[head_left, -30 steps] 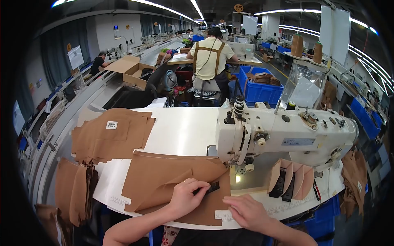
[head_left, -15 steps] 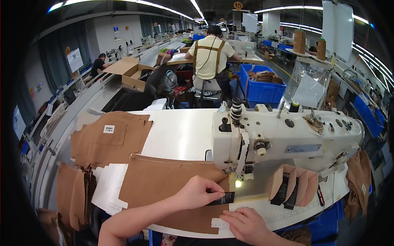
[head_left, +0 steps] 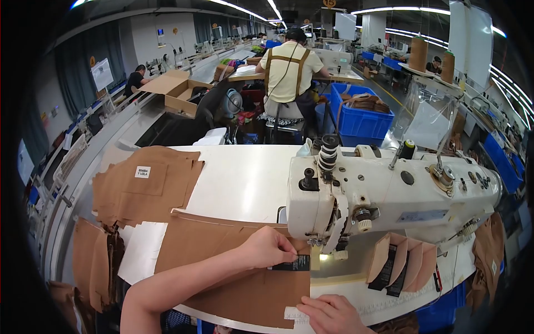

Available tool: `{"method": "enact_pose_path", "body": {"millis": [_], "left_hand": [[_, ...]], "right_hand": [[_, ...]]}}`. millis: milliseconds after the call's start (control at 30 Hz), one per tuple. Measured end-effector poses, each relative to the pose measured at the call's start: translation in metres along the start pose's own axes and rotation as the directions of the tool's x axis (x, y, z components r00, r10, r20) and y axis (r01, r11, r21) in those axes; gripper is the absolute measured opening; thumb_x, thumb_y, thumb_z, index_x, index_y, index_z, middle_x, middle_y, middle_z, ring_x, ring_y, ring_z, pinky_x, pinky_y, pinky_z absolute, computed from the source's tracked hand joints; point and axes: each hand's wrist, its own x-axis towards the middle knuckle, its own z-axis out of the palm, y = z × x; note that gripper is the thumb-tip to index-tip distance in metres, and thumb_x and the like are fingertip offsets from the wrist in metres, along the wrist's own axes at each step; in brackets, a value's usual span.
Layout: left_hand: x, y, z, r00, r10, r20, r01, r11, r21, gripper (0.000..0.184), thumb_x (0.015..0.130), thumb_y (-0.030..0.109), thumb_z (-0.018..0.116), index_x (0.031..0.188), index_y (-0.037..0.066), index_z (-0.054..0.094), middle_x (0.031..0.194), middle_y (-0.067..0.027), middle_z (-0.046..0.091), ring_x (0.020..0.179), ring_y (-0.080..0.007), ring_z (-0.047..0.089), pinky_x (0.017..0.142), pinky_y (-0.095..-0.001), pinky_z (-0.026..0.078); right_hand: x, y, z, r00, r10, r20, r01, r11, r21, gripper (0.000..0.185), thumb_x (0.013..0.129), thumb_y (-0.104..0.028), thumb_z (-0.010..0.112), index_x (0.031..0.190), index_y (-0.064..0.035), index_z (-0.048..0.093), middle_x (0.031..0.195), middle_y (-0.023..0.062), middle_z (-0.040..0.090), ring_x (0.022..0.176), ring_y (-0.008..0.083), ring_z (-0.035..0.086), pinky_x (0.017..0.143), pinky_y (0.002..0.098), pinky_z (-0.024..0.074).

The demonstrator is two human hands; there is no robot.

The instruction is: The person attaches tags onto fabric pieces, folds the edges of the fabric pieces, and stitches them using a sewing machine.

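In front of the sewing machine point(head_left: 389, 192), the left hand point(head_left: 266, 249) pinches a black label point(head_left: 300, 264) on brown fabric point(head_left: 253, 298), best kept flat and square; the right hand point(head_left: 332, 315) lies farther from the machine, grip unclear.

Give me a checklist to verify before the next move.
1. Left hand at the black label: ok, fingers touching it.
2. Label lying on the brown panel: ok.
3. Right hand clear of the sewing machine: ok, low by the panel's near right corner.
4. Machine's lamp glow lit: ok.
5. Label's exact alignment with the needle: cannot tell, needle tip too small.
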Motion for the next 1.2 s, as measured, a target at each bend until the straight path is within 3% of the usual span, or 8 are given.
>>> {"method": "enact_pose_path", "body": {"millis": [200,300,400,500,600,700,1000,1200], "left_hand": [[-0.002,0.000,0.001,1.000,-0.013,-0.021,0.013,1.000,-0.017,0.015,0.079,0.014,0.080,0.078,-0.001,0.078,0.061,-0.0032,0.067,0.054,-0.0071,0.055,0.048,-0.0265,0.046],[-0.004,-0.001,0.000,1.000,-0.022,-0.008,0.021,0.999,-0.028,0.015,0.079,0.012,0.078,0.089,0.001,0.077,0.075,-0.0050,0.071,0.065,-0.0124,0.062,0.060,-0.0298,0.051],[0.001,-0.006,-0.004,0.994,-0.087,0.070,0.088,0.996,-0.006,0.014,0.084,0.016,0.078,0.090,0.002,0.079,0.075,-0.0029,0.072,0.065,-0.0075,0.061,0.061,-0.0246,0.050],[-0.001,0.003,-0.006,0.987,-0.142,0.076,0.141,0.990,0.007,0.015,0.083,0.017,0.078,0.088,0.003,0.079,0.074,-0.0035,0.072,0.066,-0.0084,0.063,0.063,-0.0253,0.051],[0.001,0.003,-0.008,0.990,-0.114,0.077,0.106,0.989,0.107,0.016,0.083,0.020,0.077,0.088,0.005,0.079,0.074,-0.0052,0.072,0.067,-0.0106,0.065,0.066,-0.0271,0.052],[0.004,-0.008,-0.005,0.999,-0.015,0.032,0.011,0.994,0.109,0.020,0.079,0.024,0.076,0.088,0.007,0.080,0.072,-0.0079,0.072,0.062,-0.0151,0.068,0.063,-0.0302,0.056],[-0.001,0.005,-0.008,0.991,-0.120,0.066,0.111,0.985,0.129,0.018,0.082,0.022,0.076,0.090,0.007,0.080,0.076,-0.0081,0.073,0.067,-0.0139,0.066,0.068,-0.0287,0.054],[-0.007,0.005,-0.018,0.999,0.049,-0.009,-0.047,0.985,0.166,0.023,0.084,0.025,0.078,0.093,0.004,0.077,0.081,-0.0071,0.072,0.076,-0.0175,0.068,0.075,-0.0325,0.055]], "right_hand": [[0.002,0.006,0.001,0.999,0.031,0.015,-0.032,0.994,0.107,0.040,0.077,-0.001,0.067,0.117,-0.0028,0.067,0.120,0.0118,0.066,0.100,0.0318,0.059,0.090,0.0405,0.0500],[0.009,0.012,-0.005,0.996,0.088,0.023,-0.090,0.983,0.158,0.035,0.079,0.002,0.066,0.114,-0.0021,0.067,0.119,0.0133,0.065,0.103,0.0324,0.061,0.090,0.0406,0.0501],[0.026,0.025,-0.007,0.995,0.048,-0.090,-0.045,0.998,0.031,0.025,0.082,0.001,0.068,0.107,-0.0023,0.069,0.105,0.0138,0.068,0.094,0.0314,0.065,0.081,0.0397,0.0534],[0.032,0.051,-0.001,1.000,-0.003,0.030,0.005,0.998,-0.068,0.042,0.076,-0.002,0.069,0.118,-0.0092,0.067,0.122,0.0043,0.068,0.094,0.0231,0.061,0.081,0.0319,0.0524],[0.046,0.057,-0.001,0.997,-0.058,0.054,0.064,0.992,-0.109,0.041,0.077,-0.001,0.068,0.116,-0.0091,0.068,0.128,0.0045,0.066,0.092,0.0250,0.062,0.081,0.0325,0.0533],[0.053,0.057,-0.001,0.993,-0.062,0.098,0.075,0.988,-0.133,0.042,0.076,0.000,0.069,0.117,-0.0113,0.068,0.128,0.0031,0.067,0.089,0.0245,0.062,0.078,0.0319,0.0546],[0.052,0.058,0.006,0.994,-0.062,0.090,0.076,0.986,-0.151,0.041,0.075,-0.001,0.071,0.114,-0.0127,0.071,0.125,0.0019,0.069,0.086,0.0232,0.062,0.076,0.0313,0.0558],[0.051,0.059,0.008,0.995,-0.079,0.062,0.088,0.984,-0.154,0.040,0.074,0.000,0.072,0.112,-0.0112,0.071,0.124,0.0029,0.070,0.086,0.0241,0.062,0.076,0.0320,0.0556]]}}
